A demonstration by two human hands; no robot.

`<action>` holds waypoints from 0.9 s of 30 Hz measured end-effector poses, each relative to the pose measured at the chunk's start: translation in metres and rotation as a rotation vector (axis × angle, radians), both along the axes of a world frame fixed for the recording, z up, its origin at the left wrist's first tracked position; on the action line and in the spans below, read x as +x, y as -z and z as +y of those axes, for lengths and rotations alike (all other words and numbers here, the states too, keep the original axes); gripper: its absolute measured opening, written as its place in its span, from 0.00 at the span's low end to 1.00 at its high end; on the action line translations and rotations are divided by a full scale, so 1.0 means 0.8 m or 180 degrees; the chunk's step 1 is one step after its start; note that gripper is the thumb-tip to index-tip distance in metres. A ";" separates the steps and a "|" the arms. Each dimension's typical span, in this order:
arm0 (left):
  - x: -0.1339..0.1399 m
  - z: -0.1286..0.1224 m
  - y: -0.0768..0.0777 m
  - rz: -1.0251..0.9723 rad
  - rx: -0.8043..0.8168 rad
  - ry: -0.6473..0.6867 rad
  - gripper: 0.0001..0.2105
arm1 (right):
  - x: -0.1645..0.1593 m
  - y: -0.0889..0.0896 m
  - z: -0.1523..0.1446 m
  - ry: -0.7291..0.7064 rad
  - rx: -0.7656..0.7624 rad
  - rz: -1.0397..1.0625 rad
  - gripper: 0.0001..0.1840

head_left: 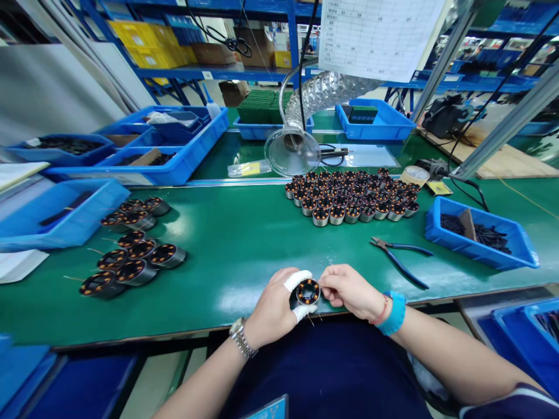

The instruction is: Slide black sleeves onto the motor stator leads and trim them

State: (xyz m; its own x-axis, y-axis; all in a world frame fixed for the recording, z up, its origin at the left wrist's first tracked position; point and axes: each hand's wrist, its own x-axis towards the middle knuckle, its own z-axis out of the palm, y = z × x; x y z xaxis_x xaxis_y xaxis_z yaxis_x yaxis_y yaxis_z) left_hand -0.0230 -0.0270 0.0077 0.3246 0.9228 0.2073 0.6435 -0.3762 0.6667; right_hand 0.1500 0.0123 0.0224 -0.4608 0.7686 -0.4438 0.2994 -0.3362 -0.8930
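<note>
My left hand (pixel 278 302), with white covers on its thumb and index finger, grips a round motor stator (pixel 307 291) near the bench's front edge. Orange copper windings ring the stator's dark centre, and thin wire ends stick out below it. At the stator's right rim, my right hand (pixel 345 288) is closed in a pinch; what sits between those fingertips is too small to make out. Blue-handled cutting pliers (pixel 402 256) lie to the right of that hand. Tiny pale bits are scattered on the green bench (pixel 227 233) just beyond my hands.
Many stators (pixel 353 196) stand packed together at the back right, with several more (pixel 135 256) at left. A blue bin (pixel 480 233) of black tubing pieces is on the right. A clear fume hood (pixel 292 152) on a silver duct and blue trays (pixel 174 166) line the back.
</note>
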 end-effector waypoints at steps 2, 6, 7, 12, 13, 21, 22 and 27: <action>-0.001 0.003 0.004 0.0071 0.0082 0.0143 0.21 | -0.003 0.002 -0.001 0.0048 0.0401 -0.0067 0.08; -0.006 0.008 0.004 0.0056 0.0061 0.0317 0.20 | 0.006 -0.003 -0.009 -0.0267 0.2128 -0.0263 0.08; -0.007 0.009 0.004 0.0063 0.0045 0.0329 0.21 | 0.009 -0.002 -0.012 -0.0407 0.2441 -0.0295 0.09; -0.010 0.018 0.003 0.0026 -0.0024 0.0527 0.20 | 0.015 0.020 -0.033 -0.0618 0.3542 -0.0682 0.15; -0.011 0.021 0.003 0.0012 -0.0041 0.0577 0.20 | 0.014 0.025 -0.037 -0.0608 0.3699 -0.0777 0.17; -0.036 0.022 0.000 -0.0154 -0.0388 0.0344 0.31 | 0.027 0.022 -0.034 -0.0590 0.3594 -0.0865 0.24; -0.040 0.020 -0.001 -0.0274 -0.0433 0.0263 0.28 | 0.029 0.021 -0.030 -0.0589 0.3572 -0.0824 0.26; -0.045 0.016 0.000 -0.0985 -0.0449 -0.0079 0.07 | 0.020 0.020 -0.010 -0.0996 0.3497 -0.0509 0.33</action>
State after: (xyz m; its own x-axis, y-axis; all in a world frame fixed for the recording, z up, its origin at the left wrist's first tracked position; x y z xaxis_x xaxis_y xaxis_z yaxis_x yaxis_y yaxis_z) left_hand -0.0592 -0.0140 0.0079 0.2435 0.9562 0.1622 0.4103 -0.2531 0.8761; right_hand 0.1656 0.0044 0.0064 -0.6983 0.6385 0.3235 0.3686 0.7082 -0.6021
